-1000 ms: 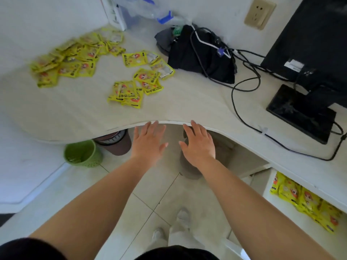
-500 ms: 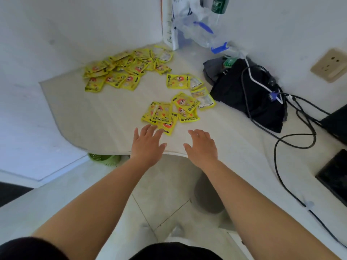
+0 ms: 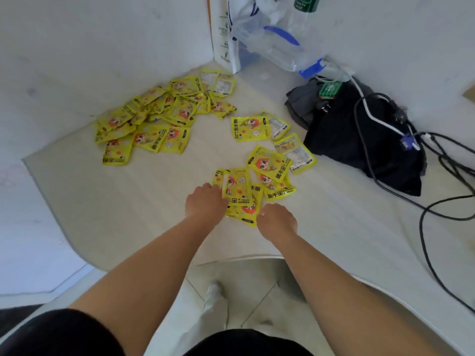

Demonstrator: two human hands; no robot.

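Yellow sachets [image 3: 240, 194], each printed with an orange-haired cartoon figure and black lettering, lie flat and face up in a loose, overlapping fan on the pale desk [image 3: 128, 206], near its curved front edge.

Single head cam, looking forward and steeply down at desk [image 3: 154, 206] corner; close over hands, floor at the bottom.

Entry: we record a pale wood-grain desk [image 3: 115, 196] with a curved front edge. Lying on it are a large heap of yellow packets [image 3: 159, 119] in the far left corner, a smaller cluster of yellow packets [image 3: 259, 170] mid-desk, and a black bag [image 3: 359, 145] and black cables [image 3: 420, 227] on the right.
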